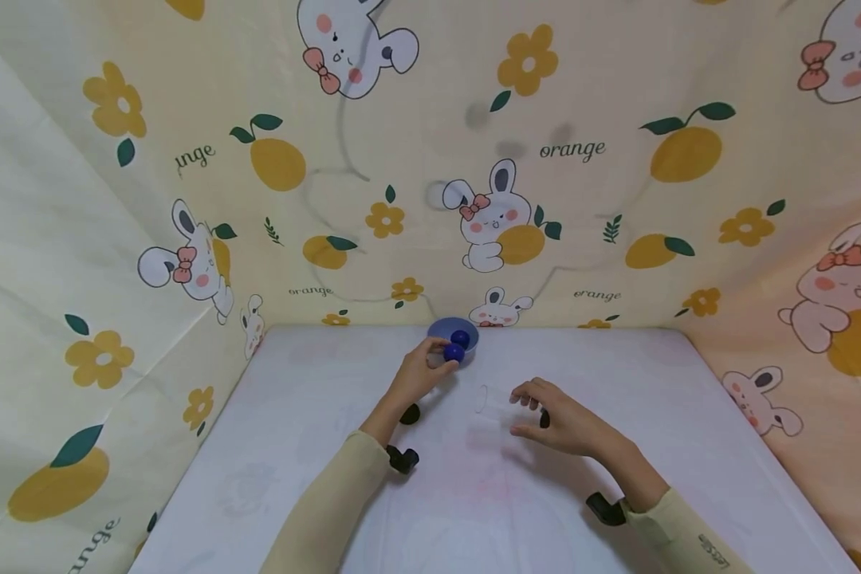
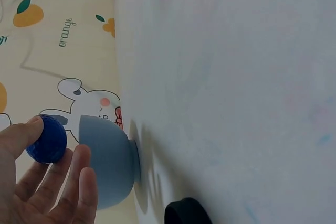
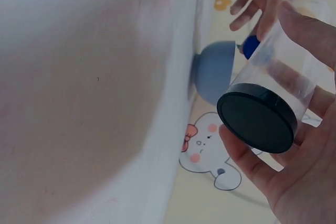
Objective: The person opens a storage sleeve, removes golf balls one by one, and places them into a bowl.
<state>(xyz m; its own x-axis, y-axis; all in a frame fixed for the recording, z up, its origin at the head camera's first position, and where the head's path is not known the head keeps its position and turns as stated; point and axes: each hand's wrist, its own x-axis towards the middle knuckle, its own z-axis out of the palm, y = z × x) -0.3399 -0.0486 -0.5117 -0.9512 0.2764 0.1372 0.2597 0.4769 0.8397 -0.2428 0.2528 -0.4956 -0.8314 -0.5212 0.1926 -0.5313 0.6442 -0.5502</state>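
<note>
My left hand [image 1: 418, 376] pinches a dark blue ball [image 1: 454, 352] between thumb and fingers at the near rim of a light blue bowl [image 1: 438, 328]. In the head view, a second dark blue ball [image 1: 460, 338] lies inside that bowl. My right hand [image 1: 556, 418] grips a clear cylindrical container [image 3: 294, 51], tilted above the table. A black cap [image 3: 256, 119] covers the container's end nearest the right wrist camera. Its other end points toward the left in the head view, and the clear wall is hard to make out there.
A black round object [image 1: 410, 414] shows beside the left wrist; its kind is unclear. Black devices sit at the left wrist [image 1: 402, 459] and right wrist [image 1: 606, 509]. The white table [image 1: 301, 414] meets a patterned cloth wall [image 1: 416, 143] at its back and sides.
</note>
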